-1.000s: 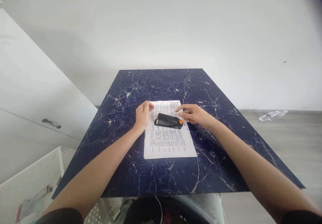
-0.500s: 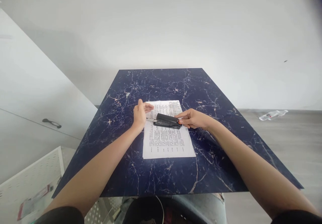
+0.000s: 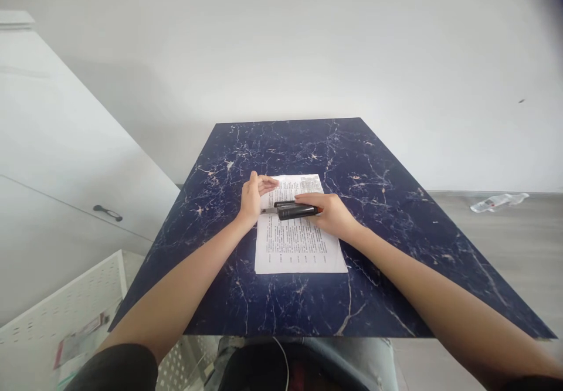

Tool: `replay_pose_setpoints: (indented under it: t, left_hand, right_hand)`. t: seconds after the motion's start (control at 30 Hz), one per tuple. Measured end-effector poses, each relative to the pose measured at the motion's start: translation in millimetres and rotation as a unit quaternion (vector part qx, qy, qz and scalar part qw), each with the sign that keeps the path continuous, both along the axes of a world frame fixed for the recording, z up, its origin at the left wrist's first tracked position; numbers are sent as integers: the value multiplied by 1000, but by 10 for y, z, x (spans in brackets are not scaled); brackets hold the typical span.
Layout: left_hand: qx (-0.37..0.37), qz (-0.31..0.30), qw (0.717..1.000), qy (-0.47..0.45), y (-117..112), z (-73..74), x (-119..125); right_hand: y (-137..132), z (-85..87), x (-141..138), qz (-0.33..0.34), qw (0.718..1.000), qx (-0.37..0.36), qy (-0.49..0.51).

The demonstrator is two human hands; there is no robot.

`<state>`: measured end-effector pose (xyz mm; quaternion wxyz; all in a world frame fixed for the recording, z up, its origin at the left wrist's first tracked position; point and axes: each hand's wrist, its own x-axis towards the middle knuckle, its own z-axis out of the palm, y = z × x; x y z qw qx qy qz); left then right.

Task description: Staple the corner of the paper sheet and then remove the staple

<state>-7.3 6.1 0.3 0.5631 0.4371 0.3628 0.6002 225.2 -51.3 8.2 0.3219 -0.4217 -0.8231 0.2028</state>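
A printed sheet of paper lies in the middle of a dark blue marbled table. On its upper part lies a black stapler with an orange end, its metal tip pointing left. My right hand is wrapped round the stapler's right half, index finger laid along its top. Beside the paper's upper left edge stands my left hand, fingers stretched out together, fingertips over the paper's top left corner, just next to the stapler's tip.
A white cabinet with a dark handle stands to the left. A white pegboard lies on the floor at lower left. A clear plastic bottle lies on the grey floor at the right. A white wall is behind.
My right hand has closed round the stapler and turned it so that it lies level, pushed a little to the left. My left hand has opened and stays at the paper's corner.
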Motion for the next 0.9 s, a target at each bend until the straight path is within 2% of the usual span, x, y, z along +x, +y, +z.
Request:
replay_pose_setpoints:
  t: [0.1,0.2,0.27,0.37,0.57,0.7,0.8,0.83,0.9]
  left_hand:
    - [19,-50,998,-32,7,28,14]
    - [-58,-165,984,-46,35,5,-1]
    - [-105,-230,967,-34,43,-28,-15]
    - [-103,-261,960,-17,32,-70,-19]
    - [-89,-227,970,10,14,-66,-13]
    - [-89,-171,981,23,50,-39,-69]
    - [-91,-87,992,17,85,-17,-130]
    - [-75,-58,995,16,91,-7,-147]
    - [-22,-18,999,30,88,18,-168]
  right_hand:
    - [-45,38,52,-74,992,102,-21]
    - [-58,115,142,-99,969,208,-91]
    - [-54,159,186,-92,957,238,-137]
    - [-46,206,210,-74,951,247,-172]
    - [-77,243,151,-76,955,240,-160]
    - [-31,217,159,-162,964,210,-29]
    - [84,170,254,-226,966,90,85]
    - [127,146,290,-225,968,34,107]
    - [200,86,336,-178,973,-70,125]
